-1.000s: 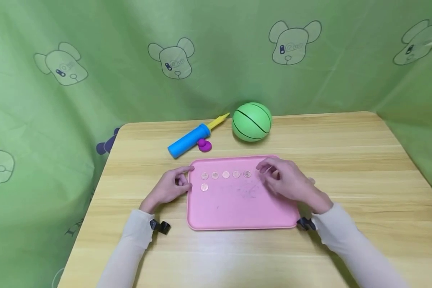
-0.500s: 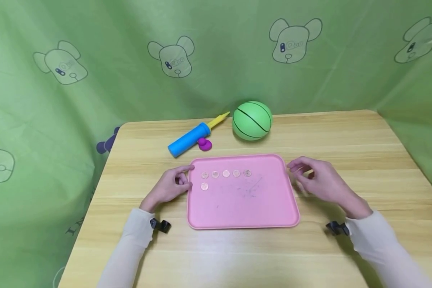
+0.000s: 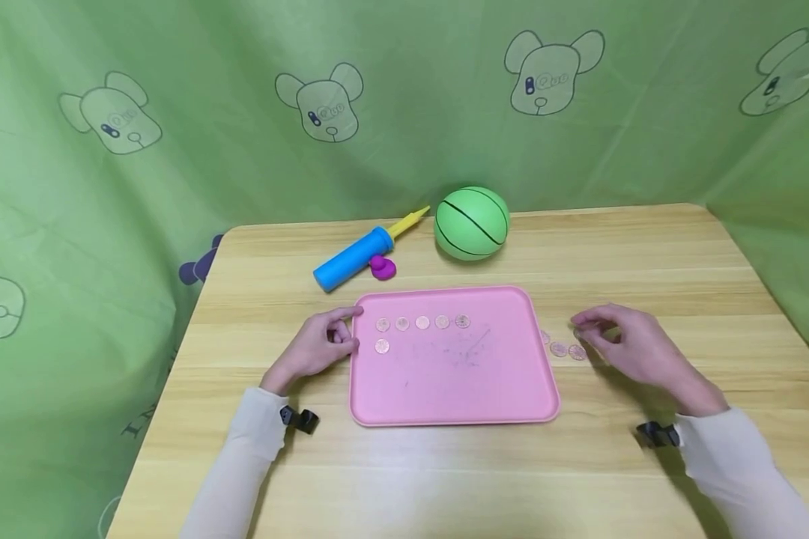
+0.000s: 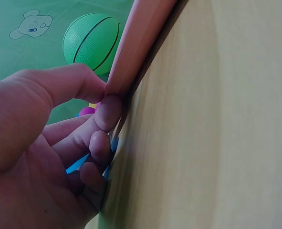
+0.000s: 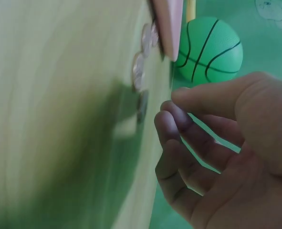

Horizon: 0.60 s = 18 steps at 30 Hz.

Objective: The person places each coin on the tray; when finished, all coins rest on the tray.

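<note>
A pink tray (image 3: 445, 397) lies on the table with a row of several coins (image 3: 422, 323) along its far part. One more coin (image 3: 382, 346) lies under the row's left end. My left hand (image 3: 313, 348) holds the tray's left edge with thumb and forefinger; the left wrist view shows the thumb (image 4: 90, 83) against the tray rim (image 4: 141, 43). Beyond the tray's right side, my right hand (image 3: 630, 348) hovers by several loose coins (image 3: 558, 349). In the right wrist view its bent fingers (image 5: 167, 126) are apart from the coins (image 5: 138, 71), and no coin shows between them.
Behind the tray lie a blue pump (image 3: 352, 260) with a yellow nozzle, a small purple rubber duck (image 3: 383, 268) and a green ball (image 3: 472, 223). A green curtain (image 3: 418, 90) hangs past the wooden table's (image 3: 647, 254) far edge.
My right hand has moved right, from over the tray to the loose coins on the table, now in sight beside the tray. The left hand has stayed at the tray edge.
</note>
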### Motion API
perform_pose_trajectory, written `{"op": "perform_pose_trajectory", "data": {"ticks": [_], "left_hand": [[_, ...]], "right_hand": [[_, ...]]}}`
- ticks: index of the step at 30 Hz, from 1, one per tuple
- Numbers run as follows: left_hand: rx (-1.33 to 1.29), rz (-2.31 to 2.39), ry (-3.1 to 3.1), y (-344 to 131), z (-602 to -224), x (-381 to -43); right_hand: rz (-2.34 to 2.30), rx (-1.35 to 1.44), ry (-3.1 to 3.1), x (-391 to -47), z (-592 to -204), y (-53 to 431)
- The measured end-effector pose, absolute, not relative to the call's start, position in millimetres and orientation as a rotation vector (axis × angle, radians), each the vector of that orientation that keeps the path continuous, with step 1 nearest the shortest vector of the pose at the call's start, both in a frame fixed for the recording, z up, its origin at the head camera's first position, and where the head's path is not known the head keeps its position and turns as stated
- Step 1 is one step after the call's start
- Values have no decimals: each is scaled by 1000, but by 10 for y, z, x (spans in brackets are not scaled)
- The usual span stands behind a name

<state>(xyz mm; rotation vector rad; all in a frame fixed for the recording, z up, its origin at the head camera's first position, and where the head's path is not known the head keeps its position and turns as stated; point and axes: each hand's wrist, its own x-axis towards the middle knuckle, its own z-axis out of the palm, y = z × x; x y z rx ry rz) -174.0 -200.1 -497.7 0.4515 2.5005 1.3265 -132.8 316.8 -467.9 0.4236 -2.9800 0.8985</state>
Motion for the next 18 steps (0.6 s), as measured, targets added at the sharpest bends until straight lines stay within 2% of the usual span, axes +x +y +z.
{"op": "perform_pose_trajectory", "data": {"ticks": [18], "left_hand": [[429, 1321, 2492, -1994, -4961, -1732]], "right_hand": [[806, 412, -3027, -1399, -4824, 3312]]}}
